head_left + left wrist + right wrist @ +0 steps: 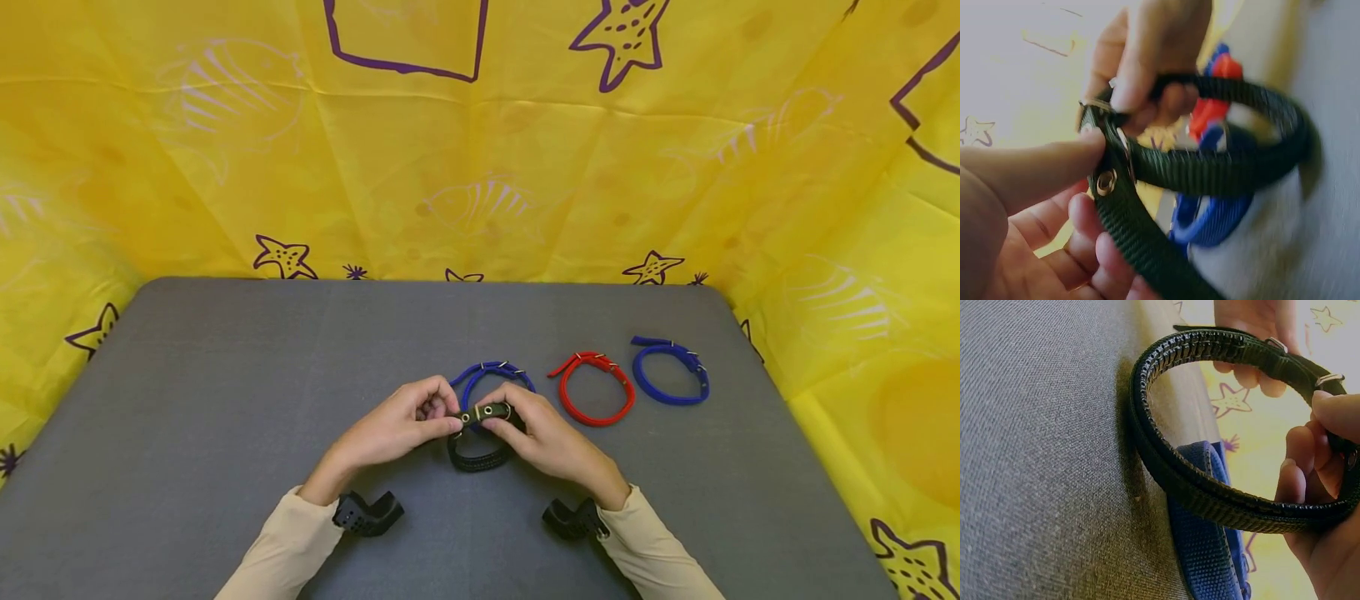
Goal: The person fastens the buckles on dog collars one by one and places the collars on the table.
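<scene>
Both hands hold a dark green webbing collar [480, 462] with metal eyelets and a buckle, looped into a ring. My left hand [408, 421] pinches its strap between thumb and fingers, close by an eyelet [1106, 182]. On the other side, my right hand [547, 433] grips the collar at the buckle end, thumb pressing on the band. The strap passes through the metal buckle [1330, 380], and its free end hangs past the left fingers in the left wrist view. Just behind the hands lies a blue collar [491, 365], partly hidden by them.
A red collar [597, 422] lies to the right on the grey table [225, 375], with another blue collar [670, 401] beyond it. Yellow patterned cloth [525, 142] hangs behind and along the sides. Black wrist mounts [367, 514] sit at both sleeves.
</scene>
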The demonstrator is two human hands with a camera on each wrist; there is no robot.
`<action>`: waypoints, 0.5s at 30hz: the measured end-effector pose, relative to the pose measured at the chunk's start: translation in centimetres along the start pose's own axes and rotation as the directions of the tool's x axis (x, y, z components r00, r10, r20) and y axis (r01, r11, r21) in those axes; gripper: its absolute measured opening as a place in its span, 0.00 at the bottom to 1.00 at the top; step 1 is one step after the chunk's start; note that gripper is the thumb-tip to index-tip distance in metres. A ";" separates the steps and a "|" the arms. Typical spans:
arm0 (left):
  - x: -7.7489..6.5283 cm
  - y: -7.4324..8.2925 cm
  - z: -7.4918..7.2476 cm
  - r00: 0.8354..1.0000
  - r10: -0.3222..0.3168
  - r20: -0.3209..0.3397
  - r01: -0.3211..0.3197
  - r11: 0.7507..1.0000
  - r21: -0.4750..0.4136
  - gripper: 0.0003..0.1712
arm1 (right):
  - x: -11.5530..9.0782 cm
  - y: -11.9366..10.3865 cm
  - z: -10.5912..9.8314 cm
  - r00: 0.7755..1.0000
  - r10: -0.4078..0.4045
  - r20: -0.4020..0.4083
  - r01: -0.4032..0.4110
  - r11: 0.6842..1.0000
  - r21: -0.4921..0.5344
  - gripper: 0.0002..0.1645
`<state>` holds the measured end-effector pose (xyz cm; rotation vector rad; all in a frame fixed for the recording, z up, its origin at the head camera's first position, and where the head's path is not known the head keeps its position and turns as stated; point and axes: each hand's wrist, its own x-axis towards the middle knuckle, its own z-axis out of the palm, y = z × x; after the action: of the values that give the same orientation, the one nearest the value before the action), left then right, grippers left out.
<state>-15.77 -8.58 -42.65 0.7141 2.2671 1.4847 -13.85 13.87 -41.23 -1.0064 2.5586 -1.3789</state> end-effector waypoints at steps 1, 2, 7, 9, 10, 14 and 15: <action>0.0 0.0 -0.1 1.000 0.001 -0.016 -0.001 0.999 0.042 0.07 | 0.0 0.0 0.0 1.000 0.006 -0.002 -0.006 1.000 -0.005 0.10; -0.1 0.1 -0.1 1.000 0.004 -0.030 -0.002 0.996 0.085 0.07 | 0.0 0.0 0.1 1.000 0.012 -0.004 -0.012 1.000 -0.011 0.10; -0.3 0.6 -0.2 0.997 0.051 -0.058 -0.036 0.971 0.236 0.08 | 0.0 -0.2 0.0 0.999 0.043 -0.006 -0.043 0.999 -0.008 0.10; -0.3 0.9 -0.1 0.995 0.079 -0.063 -0.060 0.964 0.259 0.08 | 0.0 -0.2 0.0 0.999 0.053 -0.004 -0.053 0.999 -0.004 0.10; -0.3 0.9 0.0 0.993 0.092 -0.068 -0.071 0.961 0.267 0.08 | 0.0 -0.3 0.0 0.998 0.057 -0.004 -0.057 0.998 -0.002 0.11; -0.3 1.1 0.3 0.985 0.144 -0.090 -0.114 0.954 0.277 0.07 | -0.1 -0.5 -0.1 0.998 0.066 0.002 -0.066 0.998 0.009 0.11; -0.3 1.1 0.3 0.983 0.157 -0.095 -0.125 0.953 0.276 0.07 | -0.1 -0.6 -0.1 0.998 0.068 0.002 -0.068 0.998 0.012 0.10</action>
<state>-15.07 -8.14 -41.73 0.9062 2.5882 1.3213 -13.53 13.76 -40.74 -0.9091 2.5545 -1.3740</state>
